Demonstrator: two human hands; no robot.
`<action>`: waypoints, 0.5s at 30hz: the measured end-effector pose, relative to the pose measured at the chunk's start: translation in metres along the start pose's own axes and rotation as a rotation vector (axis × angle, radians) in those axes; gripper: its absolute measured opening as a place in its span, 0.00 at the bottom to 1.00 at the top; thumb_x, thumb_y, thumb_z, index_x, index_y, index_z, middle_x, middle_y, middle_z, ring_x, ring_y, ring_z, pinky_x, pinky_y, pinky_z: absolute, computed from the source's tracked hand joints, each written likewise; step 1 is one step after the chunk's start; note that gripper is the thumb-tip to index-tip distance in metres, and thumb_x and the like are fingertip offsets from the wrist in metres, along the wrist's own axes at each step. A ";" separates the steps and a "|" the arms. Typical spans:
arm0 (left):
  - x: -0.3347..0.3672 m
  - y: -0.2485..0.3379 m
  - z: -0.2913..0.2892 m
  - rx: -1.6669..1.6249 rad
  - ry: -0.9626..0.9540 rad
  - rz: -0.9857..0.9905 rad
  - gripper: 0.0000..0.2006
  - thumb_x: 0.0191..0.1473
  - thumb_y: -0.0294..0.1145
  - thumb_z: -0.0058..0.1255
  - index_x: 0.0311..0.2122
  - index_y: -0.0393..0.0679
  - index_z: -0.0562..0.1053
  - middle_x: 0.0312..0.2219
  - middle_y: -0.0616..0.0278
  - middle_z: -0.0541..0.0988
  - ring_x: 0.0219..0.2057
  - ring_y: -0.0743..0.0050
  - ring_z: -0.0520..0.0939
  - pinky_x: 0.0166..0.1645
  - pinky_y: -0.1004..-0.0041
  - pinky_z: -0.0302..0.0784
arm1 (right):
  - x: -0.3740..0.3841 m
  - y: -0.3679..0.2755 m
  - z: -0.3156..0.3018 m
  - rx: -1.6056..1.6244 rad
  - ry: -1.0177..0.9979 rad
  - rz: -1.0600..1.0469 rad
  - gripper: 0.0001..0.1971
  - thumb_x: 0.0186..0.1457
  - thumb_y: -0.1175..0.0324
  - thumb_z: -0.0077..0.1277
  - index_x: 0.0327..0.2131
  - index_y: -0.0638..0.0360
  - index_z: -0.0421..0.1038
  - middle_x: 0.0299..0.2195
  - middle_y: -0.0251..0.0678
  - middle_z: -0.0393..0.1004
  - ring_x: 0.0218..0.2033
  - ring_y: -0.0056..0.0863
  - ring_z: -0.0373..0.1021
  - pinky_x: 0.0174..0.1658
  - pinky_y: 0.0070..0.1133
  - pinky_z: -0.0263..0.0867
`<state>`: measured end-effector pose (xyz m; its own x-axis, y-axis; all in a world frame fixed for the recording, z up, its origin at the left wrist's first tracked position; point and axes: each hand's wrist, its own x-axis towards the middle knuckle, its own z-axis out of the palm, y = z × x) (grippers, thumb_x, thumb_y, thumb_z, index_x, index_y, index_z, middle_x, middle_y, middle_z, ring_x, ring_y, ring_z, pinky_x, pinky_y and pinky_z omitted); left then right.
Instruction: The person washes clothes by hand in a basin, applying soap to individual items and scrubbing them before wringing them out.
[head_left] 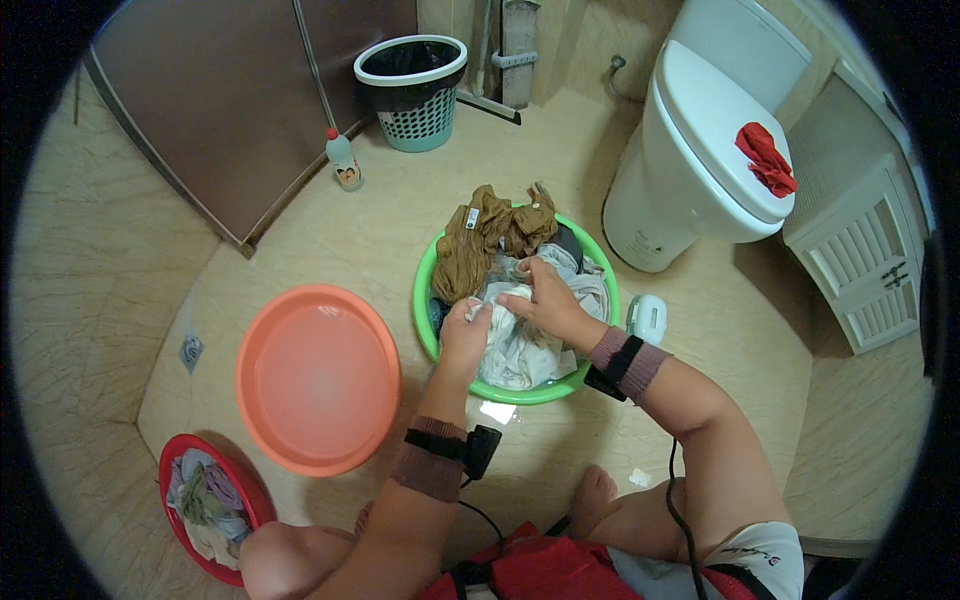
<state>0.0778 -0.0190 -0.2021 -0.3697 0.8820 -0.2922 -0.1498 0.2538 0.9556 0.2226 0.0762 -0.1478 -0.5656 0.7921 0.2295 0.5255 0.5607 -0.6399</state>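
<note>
A bright green basin (423, 290) full of wet laundry stands on the floor in front of me. My left hand (467, 335) is closed on a white garment (525, 355) at the basin's middle. Just right of it, my right hand (550, 303) has its thumb and fingers apart, the thumb touching or close to the same white cloth. Brown clothing (470, 245) with a small white label is heaped over the far left rim. Grey cloth (592, 290) lies along the right side, and some dark fabric shows beneath.
An orange basin (320, 380) holding cloudy water stands left, with a red basin of clothes (262, 500) nearer me. A white brush-like object (647, 318) sits right of the green basin. Beyond are a bottle (344, 160), a bin (418, 115) and a toilet (690, 130) with a red cloth (765, 160).
</note>
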 end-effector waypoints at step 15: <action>-0.022 -0.014 0.025 1.243 -0.260 -0.079 0.24 0.53 0.41 0.44 0.55 0.47 0.66 0.60 0.47 0.56 0.61 0.48 0.56 0.60 0.52 0.53 | -0.058 0.017 0.052 -0.927 -0.606 -0.223 0.18 0.53 0.60 0.43 0.46 0.45 0.72 0.41 0.37 0.68 0.48 0.39 0.58 0.48 0.46 0.47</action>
<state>0.1112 -0.0322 -0.2079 -0.1883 0.8634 -0.4680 0.8461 0.3846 0.3692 0.2311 0.0272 -0.2100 -0.7881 0.5457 -0.2847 0.5005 0.8374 0.2197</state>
